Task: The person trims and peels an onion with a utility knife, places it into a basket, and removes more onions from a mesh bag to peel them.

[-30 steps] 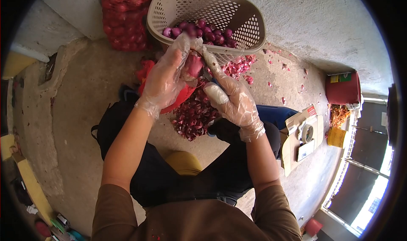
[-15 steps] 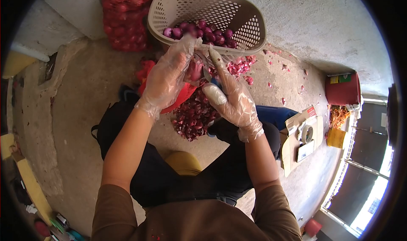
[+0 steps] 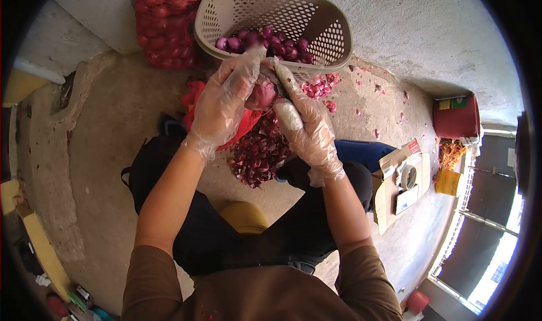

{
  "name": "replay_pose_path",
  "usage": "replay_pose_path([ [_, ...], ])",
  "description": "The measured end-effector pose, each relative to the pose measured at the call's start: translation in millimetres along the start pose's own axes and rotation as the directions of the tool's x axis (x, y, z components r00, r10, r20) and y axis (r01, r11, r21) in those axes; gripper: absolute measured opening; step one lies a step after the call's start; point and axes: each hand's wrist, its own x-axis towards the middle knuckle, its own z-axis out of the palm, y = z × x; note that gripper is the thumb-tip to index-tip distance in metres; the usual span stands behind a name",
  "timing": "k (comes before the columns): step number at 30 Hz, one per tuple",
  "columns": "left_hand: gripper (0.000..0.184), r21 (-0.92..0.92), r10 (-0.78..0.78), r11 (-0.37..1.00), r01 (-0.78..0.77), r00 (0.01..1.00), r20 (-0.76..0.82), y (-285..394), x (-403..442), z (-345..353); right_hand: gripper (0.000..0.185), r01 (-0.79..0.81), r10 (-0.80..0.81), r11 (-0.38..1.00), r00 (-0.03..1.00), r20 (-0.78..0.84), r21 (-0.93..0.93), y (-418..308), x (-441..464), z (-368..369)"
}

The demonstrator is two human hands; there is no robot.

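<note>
My left hand [image 3: 223, 103], in a clear plastic glove, is closed around a red onion [image 3: 261, 95] in front of my knees. My right hand [image 3: 313, 132], also gloved, has pale wraps on its thumb and index finger and comes up against the onion's right side. It grips a small knife whose blade and blue handle showed a moment ago; the fingers now hide most of it. Just beyond both hands stands a beige perforated basket [image 3: 226, 7] with several purple onions [image 3: 291, 51] in it. Below the hands a heap of onion skins [image 3: 257, 154] covers the floor.
A full red mesh sack [image 3: 164, 33] of onions leans by the wall. Red netting [image 3: 245, 128] lies under my hands. To the right are flattened cardboard [image 3: 387, 194] with a tape roll [image 3: 409, 177], a dark red bucket [image 3: 456, 118] and a yellow container [image 3: 447, 182].
The onion has turned and shows more of its side. My right hand has shifted slightly left, closer to it, and the knife's blade and blue handle have gone out of sight.
</note>
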Motion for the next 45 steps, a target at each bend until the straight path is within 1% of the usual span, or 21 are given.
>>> replay_pose_path([
  [1,0.065,-0.044,-0.014,0.999,0.014,1.000,0.004,1.2,-0.4,1.5,0.052,0.029,-0.029,1.000,0.999,-0.019,0.008,1.1,0.0,1.0],
  [2,0.065,-0.088,-0.027,0.996,0.028,1.000,0.010,1.8,-0.5,2.3,0.051,0.009,-0.008,0.999,1.000,-0.023,0.041,1.2,-0.1,2.1],
  [5,0.065,-0.115,-0.024,0.993,0.025,1.000,0.013,-3.5,0.8,-0.7,0.049,-0.031,0.036,0.992,0.999,-0.037,0.126,-0.4,-0.7,5.5],
  [8,0.065,-0.063,-0.015,0.998,0.013,1.000,-0.024,-1.4,0.6,3.0,0.049,-0.042,0.052,0.988,0.997,-0.058,0.152,-1.3,-2.0,6.7],
  [9,0.066,-0.021,-0.007,1.000,0.007,1.000,0.009,-2.3,1.3,0.9,0.049,-0.049,0.059,0.989,0.996,-0.061,0.143,-0.7,-2.8,6.0],
  [11,0.067,0.063,0.006,0.998,-0.011,0.997,0.071,-4.8,3.6,-5.6,0.049,-0.107,0.124,0.967,0.990,-0.064,0.230,-2.2,-2.8,7.2],
  [13,0.059,-0.010,0.024,1.000,-0.023,0.995,0.097,-7.3,2.7,-5.2,0.050,-0.203,0.244,0.890,0.969,-0.050,0.408,-7.2,-3.6,7.6],
  [14,0.055,-0.048,0.033,0.998,-0.028,0.993,0.110,-8.5,2.4,-3.9,0.050,-0.195,0.234,0.898,0.971,-0.054,0.394,-6.7,-3.3,6.8],
  [17,0.057,-0.199,-0.099,0.975,0.096,0.995,-0.005,-5.5,-0.9,4.7,0.049,-0.164,0.197,0.922,0.979,-0.059,0.352,-3.9,-2.2,4.9],
  [20,0.070,-0.213,-0.111,0.971,0.106,0.994,-0.014,-15.4,-1.3,4.0,0.050,-0.155,0.181,0.923,0.983,-0.040,0.351,-3.4,-1.3,4.3],
  [22,0.068,-0.175,-0.165,0.972,0.158,0.986,-0.027,-10.9,-5.3,10.2,0.052,-0.199,0.222,0.887,0.975,-0.006,0.416,-2.1,-1.8,4.9],
  [26,0.061,-0.151,-0.255,0.956,0.252,0.967,0.002,-3.1,-8.2,7.6,0.051,-0.158,0.198,0.931,0.976,-0.092,0.329,-0.1,0.3,2.8],
  [29,0.056,-0.291,-0.253,0.922,0.257,0.966,0.052,-7.1,-5.1,-2.2,0.049,-0.169,0.214,0.938,0.970,-0.119,0.303,-3.7,0.6,-1.0],
  [32,0.058,-0.376,-0.290,0.882,0.283,0.956,0.039,-6.2,-3.3,-1.9,0.048,-0.177,0.227,0.937,0.964,-0.141,0.300,-5.8,0.2,0.0],
  [35,0.062,-0.410,-0.296,0.871,0.271,0.955,0.003,5.1,-3.8,6.5,0.050,-0.152,0.204,0.953,0.962,-0.183,0.263,-0.3,1.2,1.8],
  [38,0.066,-0.402,-0.295,0.870,0.286,0.955,0.040,4.4,-2.5,3.6,0.050,-0.121,0.182,0.963,0.952,-0.246,0.242,-0.3,3.4,-2.2],
  [39,0.065,-0.394,-0.286,0.876,0.277,0.958,0.038,4.7,-2.3,3.9,0.051,-0.145,0.224,0.924,0.955,-0.194,0.354,-0.9,2.6,-8.1],
  [42,0.064,-0.369,-0.249,0.896,0.245,0.968,0.037,3.7,-1.4,3.1,0.054,-0.081,0.143,0.922,0.980,-0.139,0.379,6.2,-1.6,-16.0],
  [44,0.062,-0.351,-0.215,0.911,0.218,0.975,0.046,-1.7,0.1,-1.4,0.068,-0.103,0.103,0.968,0.995,0.013,0.231,1.5,-3.1,-23.1],
  [45,0.062,-0.324,-0.220,0.923,0.206,0.975,-0.009,0.4,0.1,1.6,0.072,-0.119,0.101,0.955,0.992,0.081,0.270,-7.3,-4.5,-21.8],
])
